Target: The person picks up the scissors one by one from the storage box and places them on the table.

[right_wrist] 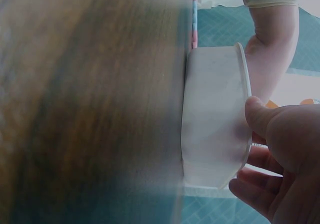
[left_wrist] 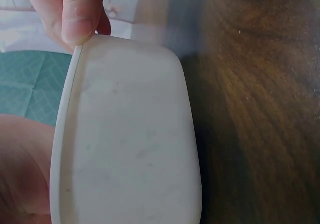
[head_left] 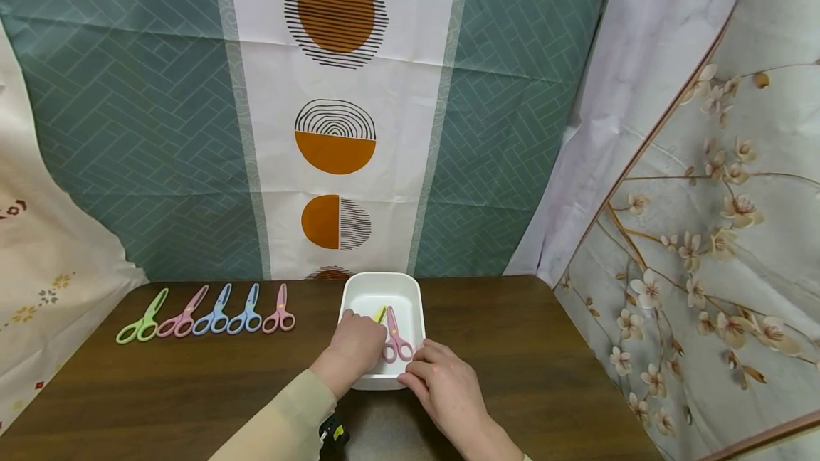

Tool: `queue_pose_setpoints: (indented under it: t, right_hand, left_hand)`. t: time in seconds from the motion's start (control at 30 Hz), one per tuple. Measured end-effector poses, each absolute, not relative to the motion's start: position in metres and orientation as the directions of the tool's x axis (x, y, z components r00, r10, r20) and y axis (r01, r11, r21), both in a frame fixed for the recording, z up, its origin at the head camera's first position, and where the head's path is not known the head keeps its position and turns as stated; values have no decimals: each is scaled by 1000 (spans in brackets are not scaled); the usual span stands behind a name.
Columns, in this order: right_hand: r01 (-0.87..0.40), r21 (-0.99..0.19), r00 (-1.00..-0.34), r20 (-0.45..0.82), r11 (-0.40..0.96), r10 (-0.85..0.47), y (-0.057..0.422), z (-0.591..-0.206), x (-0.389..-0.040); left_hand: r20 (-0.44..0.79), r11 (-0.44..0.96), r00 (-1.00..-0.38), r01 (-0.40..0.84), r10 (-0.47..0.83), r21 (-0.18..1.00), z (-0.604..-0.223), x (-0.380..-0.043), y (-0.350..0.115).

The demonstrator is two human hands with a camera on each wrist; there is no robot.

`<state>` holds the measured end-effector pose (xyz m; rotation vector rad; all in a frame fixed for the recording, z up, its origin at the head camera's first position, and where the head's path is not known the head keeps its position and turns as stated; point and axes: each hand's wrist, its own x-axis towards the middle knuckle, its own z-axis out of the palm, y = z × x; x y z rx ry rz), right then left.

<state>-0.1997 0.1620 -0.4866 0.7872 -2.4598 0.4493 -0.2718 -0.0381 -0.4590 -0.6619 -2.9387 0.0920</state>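
A white plastic bin (head_left: pixel 382 383) stands on the table, its outer wall (left_wrist: pixel 135 134) filling much of the left wrist view. My left hand (head_left: pixel 359 347) reaches over the bin's left side, down into it. Beside that hand pokes the blade of yellow-green scissors (head_left: pixel 381 314); their handles are hidden under the hand, as are my fingertips, so a grip cannot be made out. Pink scissors (head_left: pixel 396 340) lie in the bin, blade pointing away. My right hand (head_left: pixel 445 383) holds the bin's near right corner, thumb (right_wrist: pixel 256 115) at the rim and fingers curled round the side.
Several scissors lie in a row at the table's back left: green (head_left: pixel 146 320), pink (head_left: pixel 186 315), two blue (head_left: pixel 214 313), and another pink pair (head_left: pixel 280 313). Patterned cloth (head_left: pixel 500 126) hangs behind the dark wooden table (head_left: pixel 512 347), and floral cloth (head_left: pixel 717 233) hangs on the right.
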Motion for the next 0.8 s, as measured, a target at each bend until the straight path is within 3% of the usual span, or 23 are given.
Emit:
queue_pose_setpoints:
  t: [0.4, 0.67, 0.8]
  right_hand:
    - [-619, -139, -684, 580, 773, -443, 162, -487, -200]
    - [-615, -148, -695, 566, 775, -444, 162, -486, -199]
    - [-616, -151, -695, 567, 773, -443, 161, -486, -199]
  left_hand:
    - [172, 898, -881, 425, 440, -117, -457, -268, -43]
    - [229, 906, -880, 424, 415, -14, -454, -262, -49]
    - [289, 903, -861, 429, 418, -27, -452, -257, -52]
